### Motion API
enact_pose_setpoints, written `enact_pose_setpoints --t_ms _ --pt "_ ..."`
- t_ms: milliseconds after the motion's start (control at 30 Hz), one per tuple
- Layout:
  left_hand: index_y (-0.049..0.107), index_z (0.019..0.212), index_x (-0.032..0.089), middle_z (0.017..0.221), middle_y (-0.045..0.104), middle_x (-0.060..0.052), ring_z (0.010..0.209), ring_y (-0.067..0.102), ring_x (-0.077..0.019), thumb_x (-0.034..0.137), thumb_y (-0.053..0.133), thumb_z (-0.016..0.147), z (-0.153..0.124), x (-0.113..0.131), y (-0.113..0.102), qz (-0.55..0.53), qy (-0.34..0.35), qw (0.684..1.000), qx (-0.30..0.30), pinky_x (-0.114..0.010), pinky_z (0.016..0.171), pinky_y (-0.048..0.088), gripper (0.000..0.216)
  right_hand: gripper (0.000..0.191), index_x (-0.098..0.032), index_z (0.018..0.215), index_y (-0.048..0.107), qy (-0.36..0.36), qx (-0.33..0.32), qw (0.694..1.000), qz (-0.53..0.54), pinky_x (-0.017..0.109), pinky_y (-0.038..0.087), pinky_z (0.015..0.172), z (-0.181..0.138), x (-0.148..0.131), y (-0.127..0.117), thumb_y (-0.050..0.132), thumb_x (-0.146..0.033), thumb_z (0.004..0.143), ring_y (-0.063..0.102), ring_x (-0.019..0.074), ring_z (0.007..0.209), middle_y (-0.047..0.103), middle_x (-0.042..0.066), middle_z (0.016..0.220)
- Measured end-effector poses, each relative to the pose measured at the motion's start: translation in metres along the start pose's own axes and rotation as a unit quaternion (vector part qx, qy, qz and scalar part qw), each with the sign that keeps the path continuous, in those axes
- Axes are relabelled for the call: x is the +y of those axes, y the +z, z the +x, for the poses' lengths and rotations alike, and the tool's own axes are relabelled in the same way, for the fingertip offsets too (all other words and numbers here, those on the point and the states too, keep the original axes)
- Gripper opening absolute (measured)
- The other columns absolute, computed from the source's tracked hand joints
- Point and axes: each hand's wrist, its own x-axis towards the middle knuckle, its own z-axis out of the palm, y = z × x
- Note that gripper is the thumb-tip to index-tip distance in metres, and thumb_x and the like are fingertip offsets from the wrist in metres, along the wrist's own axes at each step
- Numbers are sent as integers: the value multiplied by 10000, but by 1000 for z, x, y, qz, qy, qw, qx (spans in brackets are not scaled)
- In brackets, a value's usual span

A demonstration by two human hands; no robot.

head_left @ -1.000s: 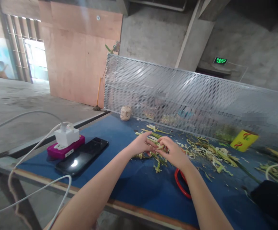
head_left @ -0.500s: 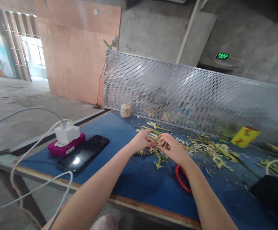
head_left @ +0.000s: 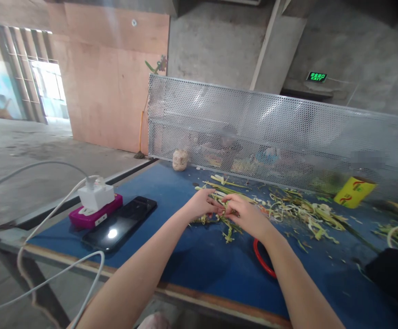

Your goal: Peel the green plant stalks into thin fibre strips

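Observation:
My left hand (head_left: 201, 204) and my right hand (head_left: 245, 214) meet over a small heap of green and pale plant strips (head_left: 223, 218) on the blue table top (head_left: 199, 260). Both hands have their fingers curled and pinched together on a thin strip between them. A wider litter of the same strips and peelings (head_left: 301, 212) spreads to the right of my hands. Under my right wrist lies a red ring (head_left: 261, 259), partly hidden by my forearm.
A black phone (head_left: 119, 224) and a pink box carrying a white charger (head_left: 95, 204) with white cables lie at the left. A perforated metal screen (head_left: 274, 132) backs the table, with a person dimly behind it. A yellow can (head_left: 354, 192), a pale lump (head_left: 180, 160) and a black object (head_left: 392, 278) also stand about.
My hands have stayed together on the strips, shifting only slightly. The camera has tilted a little, so the table sits somewhat lower and to the left in view.

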Motion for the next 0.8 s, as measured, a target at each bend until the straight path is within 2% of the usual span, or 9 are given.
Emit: enact_pose_setpoints --t_ms 233,400,600,800 --pt "268 1287 31 702 653 -71 551 591 -132 64 615 633 -2 1 -1 55 -11 998 6 -180 392 396 741 122 -187 658 470 3 7 1000 3 316 413 790 2 3 2 503 -108 745 526 152 899 533 63 978" --pt "165 1322 96 711 617 -42 600 618 -173 93 594 682 -3 0 3 -5 -27 1000 1 -254 466 474 770 132 -181 632 466 32 44 998 30 312 434 746 2 9 1 496 -101 731 543 152 854 535 67 950" --pt "277 1268 115 751 616 -45 598 620 -159 123 635 660 -4 1 7 -46 -34 998 8 -228 459 454 706 119 -182 623 465 57 63 995 61 335 432 784 1 12 1 501 -140 729 529 168 922 540 73 965" --pt "316 1240 86 687 616 -30 576 610 -149 115 607 680 -2 -2 5 -40 -25 999 17 -196 417 405 632 102 -177 630 501 79 38 991 99 335 456 770 0 9 0 495 -127 719 560 162 899 537 87 1035"
